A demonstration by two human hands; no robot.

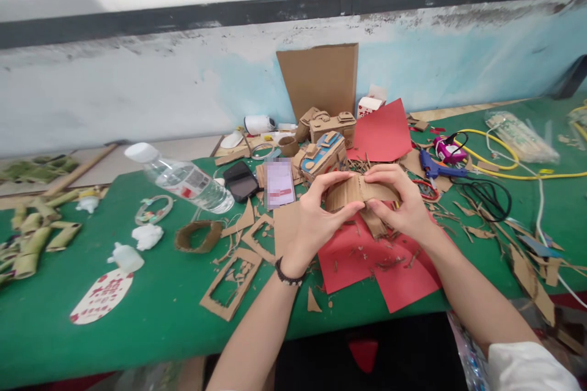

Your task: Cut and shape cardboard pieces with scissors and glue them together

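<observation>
Both hands grip one piece of corrugated cardboard (pixel 352 190) above the green table (pixel 137 317). My left hand (pixel 316 220), with a dark bead bracelet at the wrist, pinches its left end. My right hand (pixel 398 200) curls over its right end, fingers closed on it. The piece looks bent or curved between the hands. A narrow cardboard strip (pixel 375 223) pokes out below it. Red paper sheets (pixel 367 263) lie right under the hands, strewn with small cardboard scraps.
Cardboard camera models (pixel 326 142) stand behind the hands, before an upright cardboard sheet (pixel 321 76). A lying water bottle (pixel 183 180), phones (pixel 279 183), a cardboard ring (pixel 198 236) and cut-out frames (pixel 229 284) lie left. A blue glue gun (pixel 435 166), cables and scraps lie right.
</observation>
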